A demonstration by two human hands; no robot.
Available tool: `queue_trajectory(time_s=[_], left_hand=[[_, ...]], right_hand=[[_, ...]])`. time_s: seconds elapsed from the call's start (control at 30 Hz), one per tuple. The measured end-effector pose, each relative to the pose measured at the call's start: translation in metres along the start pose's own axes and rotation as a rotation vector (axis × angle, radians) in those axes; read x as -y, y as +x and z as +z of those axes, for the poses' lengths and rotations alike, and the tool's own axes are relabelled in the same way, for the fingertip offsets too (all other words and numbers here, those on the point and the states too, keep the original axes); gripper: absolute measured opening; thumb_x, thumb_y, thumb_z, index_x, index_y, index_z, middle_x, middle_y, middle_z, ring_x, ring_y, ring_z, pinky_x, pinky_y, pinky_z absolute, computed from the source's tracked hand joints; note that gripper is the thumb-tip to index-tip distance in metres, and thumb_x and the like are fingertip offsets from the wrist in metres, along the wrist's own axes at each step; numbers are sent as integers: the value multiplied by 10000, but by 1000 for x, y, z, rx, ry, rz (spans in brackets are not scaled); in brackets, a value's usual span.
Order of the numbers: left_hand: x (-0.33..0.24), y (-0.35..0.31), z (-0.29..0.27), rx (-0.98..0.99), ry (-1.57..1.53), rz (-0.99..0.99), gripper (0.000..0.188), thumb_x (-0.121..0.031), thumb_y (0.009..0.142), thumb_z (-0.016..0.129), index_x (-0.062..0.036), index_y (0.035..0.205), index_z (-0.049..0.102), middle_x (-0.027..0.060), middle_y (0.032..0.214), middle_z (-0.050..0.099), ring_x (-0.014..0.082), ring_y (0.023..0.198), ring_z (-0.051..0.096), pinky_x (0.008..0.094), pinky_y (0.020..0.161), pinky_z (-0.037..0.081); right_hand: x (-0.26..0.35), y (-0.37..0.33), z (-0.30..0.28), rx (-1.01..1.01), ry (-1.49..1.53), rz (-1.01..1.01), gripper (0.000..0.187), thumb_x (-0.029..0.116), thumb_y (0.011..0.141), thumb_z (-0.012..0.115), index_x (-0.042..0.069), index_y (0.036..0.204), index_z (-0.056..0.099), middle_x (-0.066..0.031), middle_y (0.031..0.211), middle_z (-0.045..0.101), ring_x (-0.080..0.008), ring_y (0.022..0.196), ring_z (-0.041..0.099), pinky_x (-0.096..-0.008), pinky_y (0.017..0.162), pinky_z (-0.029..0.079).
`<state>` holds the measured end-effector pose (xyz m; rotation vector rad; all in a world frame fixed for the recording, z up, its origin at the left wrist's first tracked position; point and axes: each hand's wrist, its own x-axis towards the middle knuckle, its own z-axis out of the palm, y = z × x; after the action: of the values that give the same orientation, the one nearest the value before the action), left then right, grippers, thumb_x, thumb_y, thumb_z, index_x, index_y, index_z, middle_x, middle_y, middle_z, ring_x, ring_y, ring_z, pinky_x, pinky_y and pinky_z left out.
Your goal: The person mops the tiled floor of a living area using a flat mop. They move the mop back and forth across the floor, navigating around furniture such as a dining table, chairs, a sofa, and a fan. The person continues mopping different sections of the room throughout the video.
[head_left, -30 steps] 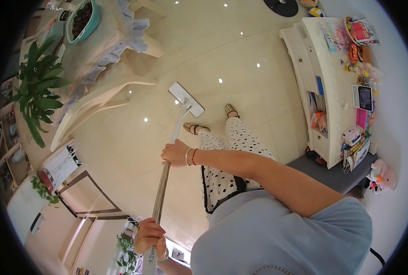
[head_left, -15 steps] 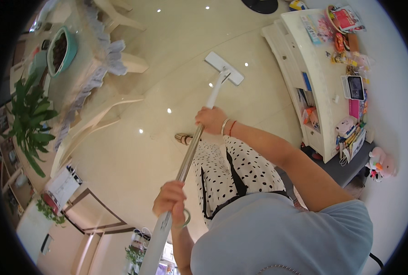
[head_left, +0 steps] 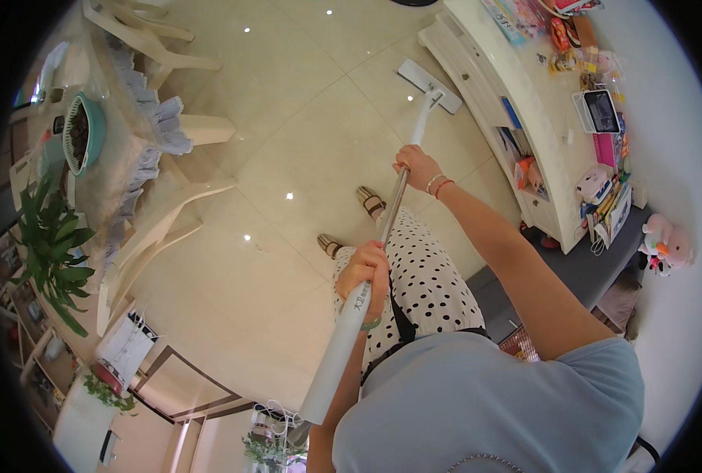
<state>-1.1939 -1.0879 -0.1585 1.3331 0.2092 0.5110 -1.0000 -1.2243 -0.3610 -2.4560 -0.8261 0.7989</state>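
Observation:
A flat mop (head_left: 340, 355) slants across my body, its white rectangular head (head_left: 430, 85) lying on the tiled floor in front of the cabinet. My right hand (head_left: 419, 167) is wrapped round the lower part of the pole, just above the white joint section. Higher up, my left hand (head_left: 364, 272) closes round the pole where metal meets the thick white grip. The end of that grip sticks out past my left forearm. Both my sandalled feet (head_left: 369, 202) show beyond the pole on the floor.
To the right, a cream cabinet (head_left: 516, 150) carries snacks, books and a tablet (head_left: 601, 111). A grey bench (head_left: 485, 292) and pink plush toy (head_left: 669, 243) sit nearer. Left are a cloth-covered table with a teal basket (head_left: 92, 140), wooden chairs (head_left: 150, 232) and a leafy plant (head_left: 52, 252).
The mop head has slid right, closer to the cabinet. Both hands have moved right along with the pole. A second foot has come into sight.

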Motion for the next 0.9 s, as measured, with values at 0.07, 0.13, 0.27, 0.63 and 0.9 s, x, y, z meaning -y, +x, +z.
queue_trajectory(time_s=[0.07, 0.13, 0.27, 0.63, 0.9], left_hand=[[-3, -13, 3, 14, -36, 2, 204, 87, 874, 528, -65, 768, 442, 75, 735, 555, 185, 701, 530, 488, 885, 460], [-10, -28, 3, 43, -35, -11, 215, 107, 860, 532, -58, 751, 447, 76, 720, 555, 187, 691, 537, 483, 864, 474], [-38, -64, -17, 87, 7, -36, 220, 132, 831, 553, -47, 739, 463, 79, 705, 561, 197, 691, 560, 477, 855, 496], [-156, -135, -173, -56, 125, -181, 212, 92, 818, 577, -37, 698, 461, 107, 696, 584, 242, 698, 580, 513, 879, 488], [-273, -200, -231, -212, 472, -149, 188, -6, 866, 584, -45, 715, 479, 97, 650, 560, 211, 641, 567, 490, 837, 498]], right_hand=[[-5, -26, 10, -57, 29, 0, 121, 185, 880, 626, 97, 806, 587, -55, 934, 563, -234, 1089, 541, -386, 796, 516], [-8, -53, 25, -140, 54, -16, 141, 179, 873, 636, 84, 786, 578, -70, 915, 562, -257, 1067, 545, -384, 800, 514], [23, -98, 49, -152, 158, -18, 133, 133, 821, 674, 70, 770, 568, -85, 903, 556, -305, 1031, 530, -384, 814, 499], [200, -125, 161, 14, 196, -172, 100, 66, 739, 667, 122, 773, 593, -52, 842, 581, -297, 928, 547, -396, 804, 491], [373, -145, 242, 270, 350, -397, 78, 163, 837, 611, 108, 782, 624, -71, 872, 606, -297, 939, 549, -412, 829, 482]])
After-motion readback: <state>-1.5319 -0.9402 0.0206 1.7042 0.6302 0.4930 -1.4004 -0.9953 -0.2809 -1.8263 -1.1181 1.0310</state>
